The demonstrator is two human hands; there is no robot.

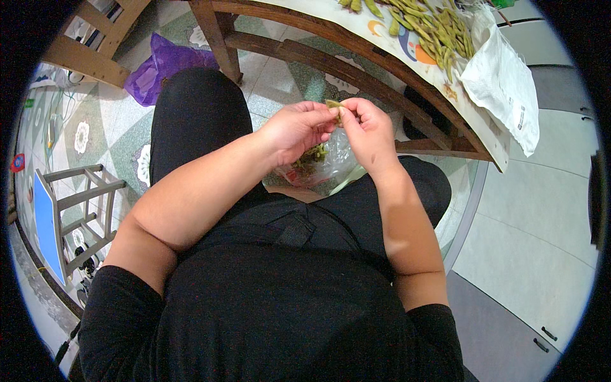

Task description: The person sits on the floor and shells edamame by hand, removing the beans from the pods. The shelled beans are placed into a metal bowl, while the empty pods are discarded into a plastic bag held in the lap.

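Note:
Between my two hands is a green-brown bean pod (333, 103), pinched by the fingertips above my lap. My left hand (298, 132) is closed on one end, thumb against the fingers. From the other side my right hand (368, 130) grips the same pod with thumb and curled fingers. Below them, between my knees, a clear plastic bag (340, 164) hangs or rests with greenish bits (310, 159) inside; my left hand partly hides it. A heap of bean pods (433, 32) lies on the table at the far right.
The wooden-framed table (356, 38) curves across in front of my knees. A white sack (503, 83) drapes over its right end. On the floor at the far left sits a purple bag (172, 60). A blue-topped stool (49, 223) lies at left; pale cabinets (522, 235) line the right.

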